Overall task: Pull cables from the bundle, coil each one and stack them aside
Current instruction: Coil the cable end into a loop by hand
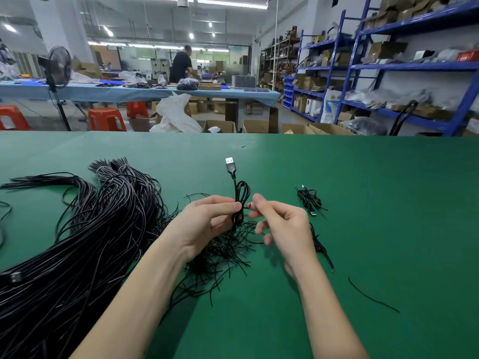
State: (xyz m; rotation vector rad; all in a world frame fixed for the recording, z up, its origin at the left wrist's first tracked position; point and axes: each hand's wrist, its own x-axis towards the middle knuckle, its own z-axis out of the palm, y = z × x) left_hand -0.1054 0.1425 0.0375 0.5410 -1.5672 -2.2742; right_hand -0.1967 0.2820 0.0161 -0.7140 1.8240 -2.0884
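Observation:
A big bundle of black cables (77, 242) lies across the left of the green table (363, 177). My left hand (207, 216) grips a folded black USB cable (241, 195) at its middle, the USB plug (230, 164) pointing up and away. My right hand (280, 218) pinches a thin black tie (249, 206) right beside that coil, thumb and forefinger together. A finished coiled cable (309, 199) lies on the table to the right of my hands.
A heap of short black ties (223, 255) lies under my hands. A loose tie (373, 296) rests at the right front. More black cable (321, 244) lies behind my right wrist. Beyond the table's far edge stand boxes, red stools and blue shelves.

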